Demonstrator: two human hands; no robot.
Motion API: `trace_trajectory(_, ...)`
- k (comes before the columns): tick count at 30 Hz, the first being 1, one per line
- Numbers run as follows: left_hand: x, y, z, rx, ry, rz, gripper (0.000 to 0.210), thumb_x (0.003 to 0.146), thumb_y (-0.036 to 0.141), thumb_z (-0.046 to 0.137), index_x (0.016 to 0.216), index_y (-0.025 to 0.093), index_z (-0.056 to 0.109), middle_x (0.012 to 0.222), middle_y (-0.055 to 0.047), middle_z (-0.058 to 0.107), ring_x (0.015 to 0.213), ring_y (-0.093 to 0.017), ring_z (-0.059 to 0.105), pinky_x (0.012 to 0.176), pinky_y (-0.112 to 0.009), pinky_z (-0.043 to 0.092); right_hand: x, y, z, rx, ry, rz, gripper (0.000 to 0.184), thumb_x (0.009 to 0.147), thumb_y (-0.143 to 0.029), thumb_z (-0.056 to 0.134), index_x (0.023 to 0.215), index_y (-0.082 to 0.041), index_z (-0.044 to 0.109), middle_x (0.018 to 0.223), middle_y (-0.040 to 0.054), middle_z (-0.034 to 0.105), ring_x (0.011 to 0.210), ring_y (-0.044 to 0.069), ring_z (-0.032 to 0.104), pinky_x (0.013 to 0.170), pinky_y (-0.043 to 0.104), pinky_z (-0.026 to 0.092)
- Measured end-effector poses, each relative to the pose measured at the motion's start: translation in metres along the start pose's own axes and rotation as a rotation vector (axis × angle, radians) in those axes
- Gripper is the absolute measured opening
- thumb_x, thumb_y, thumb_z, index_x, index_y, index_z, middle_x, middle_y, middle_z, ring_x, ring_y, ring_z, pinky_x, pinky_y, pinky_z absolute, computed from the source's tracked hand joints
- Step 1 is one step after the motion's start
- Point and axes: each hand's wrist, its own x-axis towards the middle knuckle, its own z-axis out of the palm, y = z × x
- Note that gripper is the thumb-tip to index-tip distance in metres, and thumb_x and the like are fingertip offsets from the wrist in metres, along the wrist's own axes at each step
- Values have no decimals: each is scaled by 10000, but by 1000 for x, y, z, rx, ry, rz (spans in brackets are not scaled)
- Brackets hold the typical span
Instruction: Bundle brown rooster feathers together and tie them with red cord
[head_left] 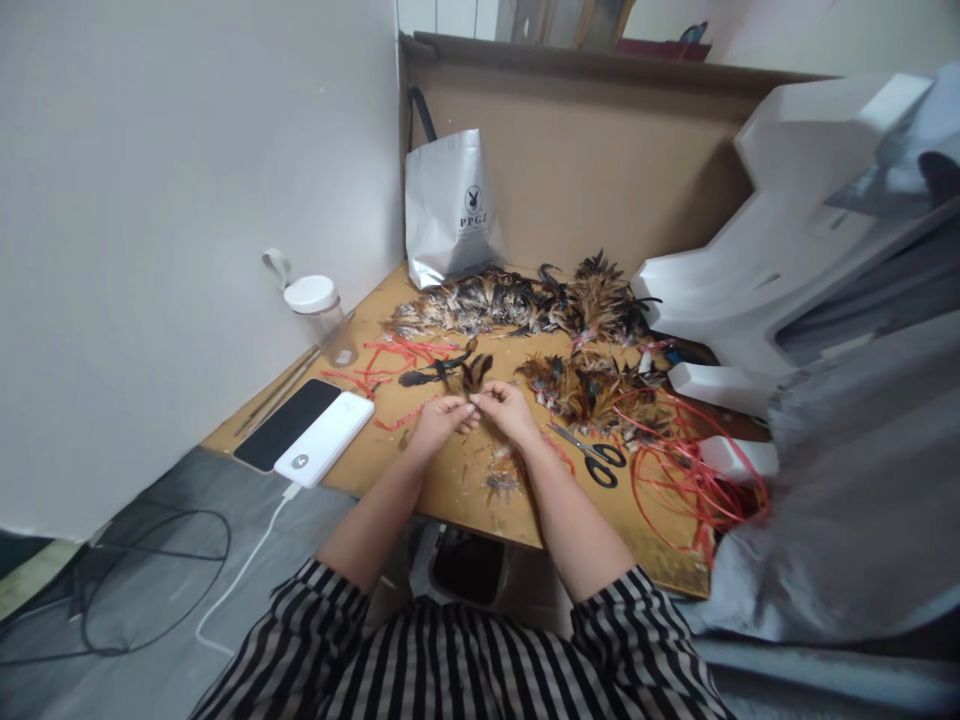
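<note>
On the left of the counter we see a dark phone, a lidded jar and a white power bank. Red strips come next. Near the middle, our left hand has its fingers clamped on a small dark feather bundle, held over the counter, and the fingers of our right hand pinch its base too. Rightward lie a brown feather pile, black-handled scissors and tangled red ribbon.

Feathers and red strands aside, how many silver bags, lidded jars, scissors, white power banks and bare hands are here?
Silver bag: 1
Lidded jar: 1
Scissors: 1
White power bank: 1
Hands: 2 (left hand, right hand)
Total: 6
</note>
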Motion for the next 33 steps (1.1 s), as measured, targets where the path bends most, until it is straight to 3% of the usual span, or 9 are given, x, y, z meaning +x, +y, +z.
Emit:
trace_trajectory(3, 1, 0, -3, -141, 41, -16, 256, 611, 336, 678, 722, 114, 614, 652, -50, 641, 584, -110, 581, 569, -217, 446, 0, 0, -1, 45, -58, -21, 282, 605, -392, 650, 770, -170, 591, 629, 2, 586, 552, 109, 503, 552, 234, 396)
trace_trajectory(6, 1, 0, -6, -287, 59, -13, 236, 603, 300, 695, 721, 113, 611, 696, -52, 648, 647, -114, 595, 633, -223, 457, -2, 1, 1, -61, -76, -75, 273, 640, -373, 630, 816, -165, 608, 648, 14, 589, 545, 107, 485, 537, 231, 391)
trace_trajectory(11, 2, 2, -7, -477, 43, -22, 205, 600, 216, 705, 751, 100, 630, 755, -70, 661, 690, -121, 604, 677, -233, 457, -7, -3, 5, -352, -41, -335, 231, 678, -298, 597, 876, -179, 609, 758, 22, 586, 577, 103, 471, 580, 237, 400)
trace_trajectory(16, 3, 1, -8, -522, 6, -12, 175, 636, 181, 678, 783, 91, 650, 770, -90, 670, 758, -140, 614, 739, -248, 445, -12, -13, 5, -595, -54, -513, 255, 703, -258, 571, 948, -189, 580, 834, 44, 582, 769, 158, 518, 713, 277, 407)
trace_trajectory(28, 1, -2, -7, -443, -13, -8, 157, 657, 207, 667, 759, 89, 653, 818, -99, 671, 791, -158, 610, 766, -281, 445, -13, -10, 5, -699, 24, -495, 171, 770, -296, 506, 870, -191, 598, 792, 46, 591, 750, 153, 526, 703, 261, 394)
trace_trajectory(33, 1, 3, -6, -520, 76, -52, 131, 655, 166, 664, 761, 92, 643, 801, -86, 670, 743, -126, 614, 720, -238, 454, -1, -3, -14, -645, 46, -374, 248, 720, -366, 563, 885, -187, 612, 807, 35, 608, 656, 129, 526, 629, 237, 402)
